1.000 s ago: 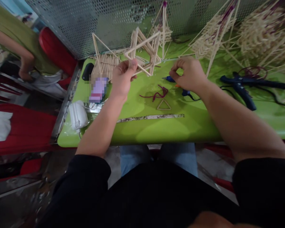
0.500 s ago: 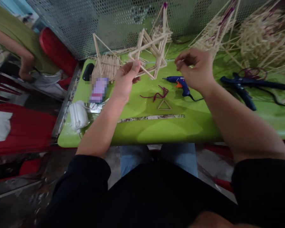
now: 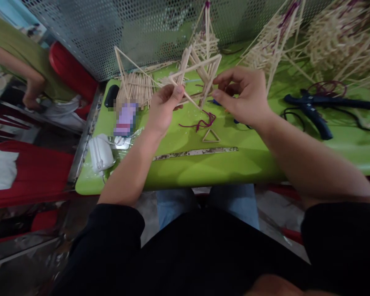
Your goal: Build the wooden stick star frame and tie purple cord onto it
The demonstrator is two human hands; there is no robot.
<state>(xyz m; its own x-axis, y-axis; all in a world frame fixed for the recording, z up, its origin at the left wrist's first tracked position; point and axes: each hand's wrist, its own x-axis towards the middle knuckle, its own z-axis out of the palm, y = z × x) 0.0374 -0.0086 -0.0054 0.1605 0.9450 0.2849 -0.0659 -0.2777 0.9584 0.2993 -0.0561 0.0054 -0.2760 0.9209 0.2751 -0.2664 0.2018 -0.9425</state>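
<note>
Green tabletop [image 3: 249, 164] shows between the patterned strip [image 3: 195, 152] and the front edge; a small stick triangle [image 3: 211, 141] lies just behind the strip. Toward the back edge, the left hand [image 3: 165, 105] pinches a wooden stick frame [image 3: 200, 65] between thumb and fingers. The right hand [image 3: 245, 92] arches at the frame's right side, thumb and index finger parted; whether it touches, I cannot tell.

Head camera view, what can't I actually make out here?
In the head view:
Blue glue gun: mostly hidden behind the right hand.
Stick frame: held part covered by the left hand; overlap hides whether the right hand touches it.
Phone: screen pixelated, unreadable.
Stick structures, far right: cut off by the picture's edge.
</note>
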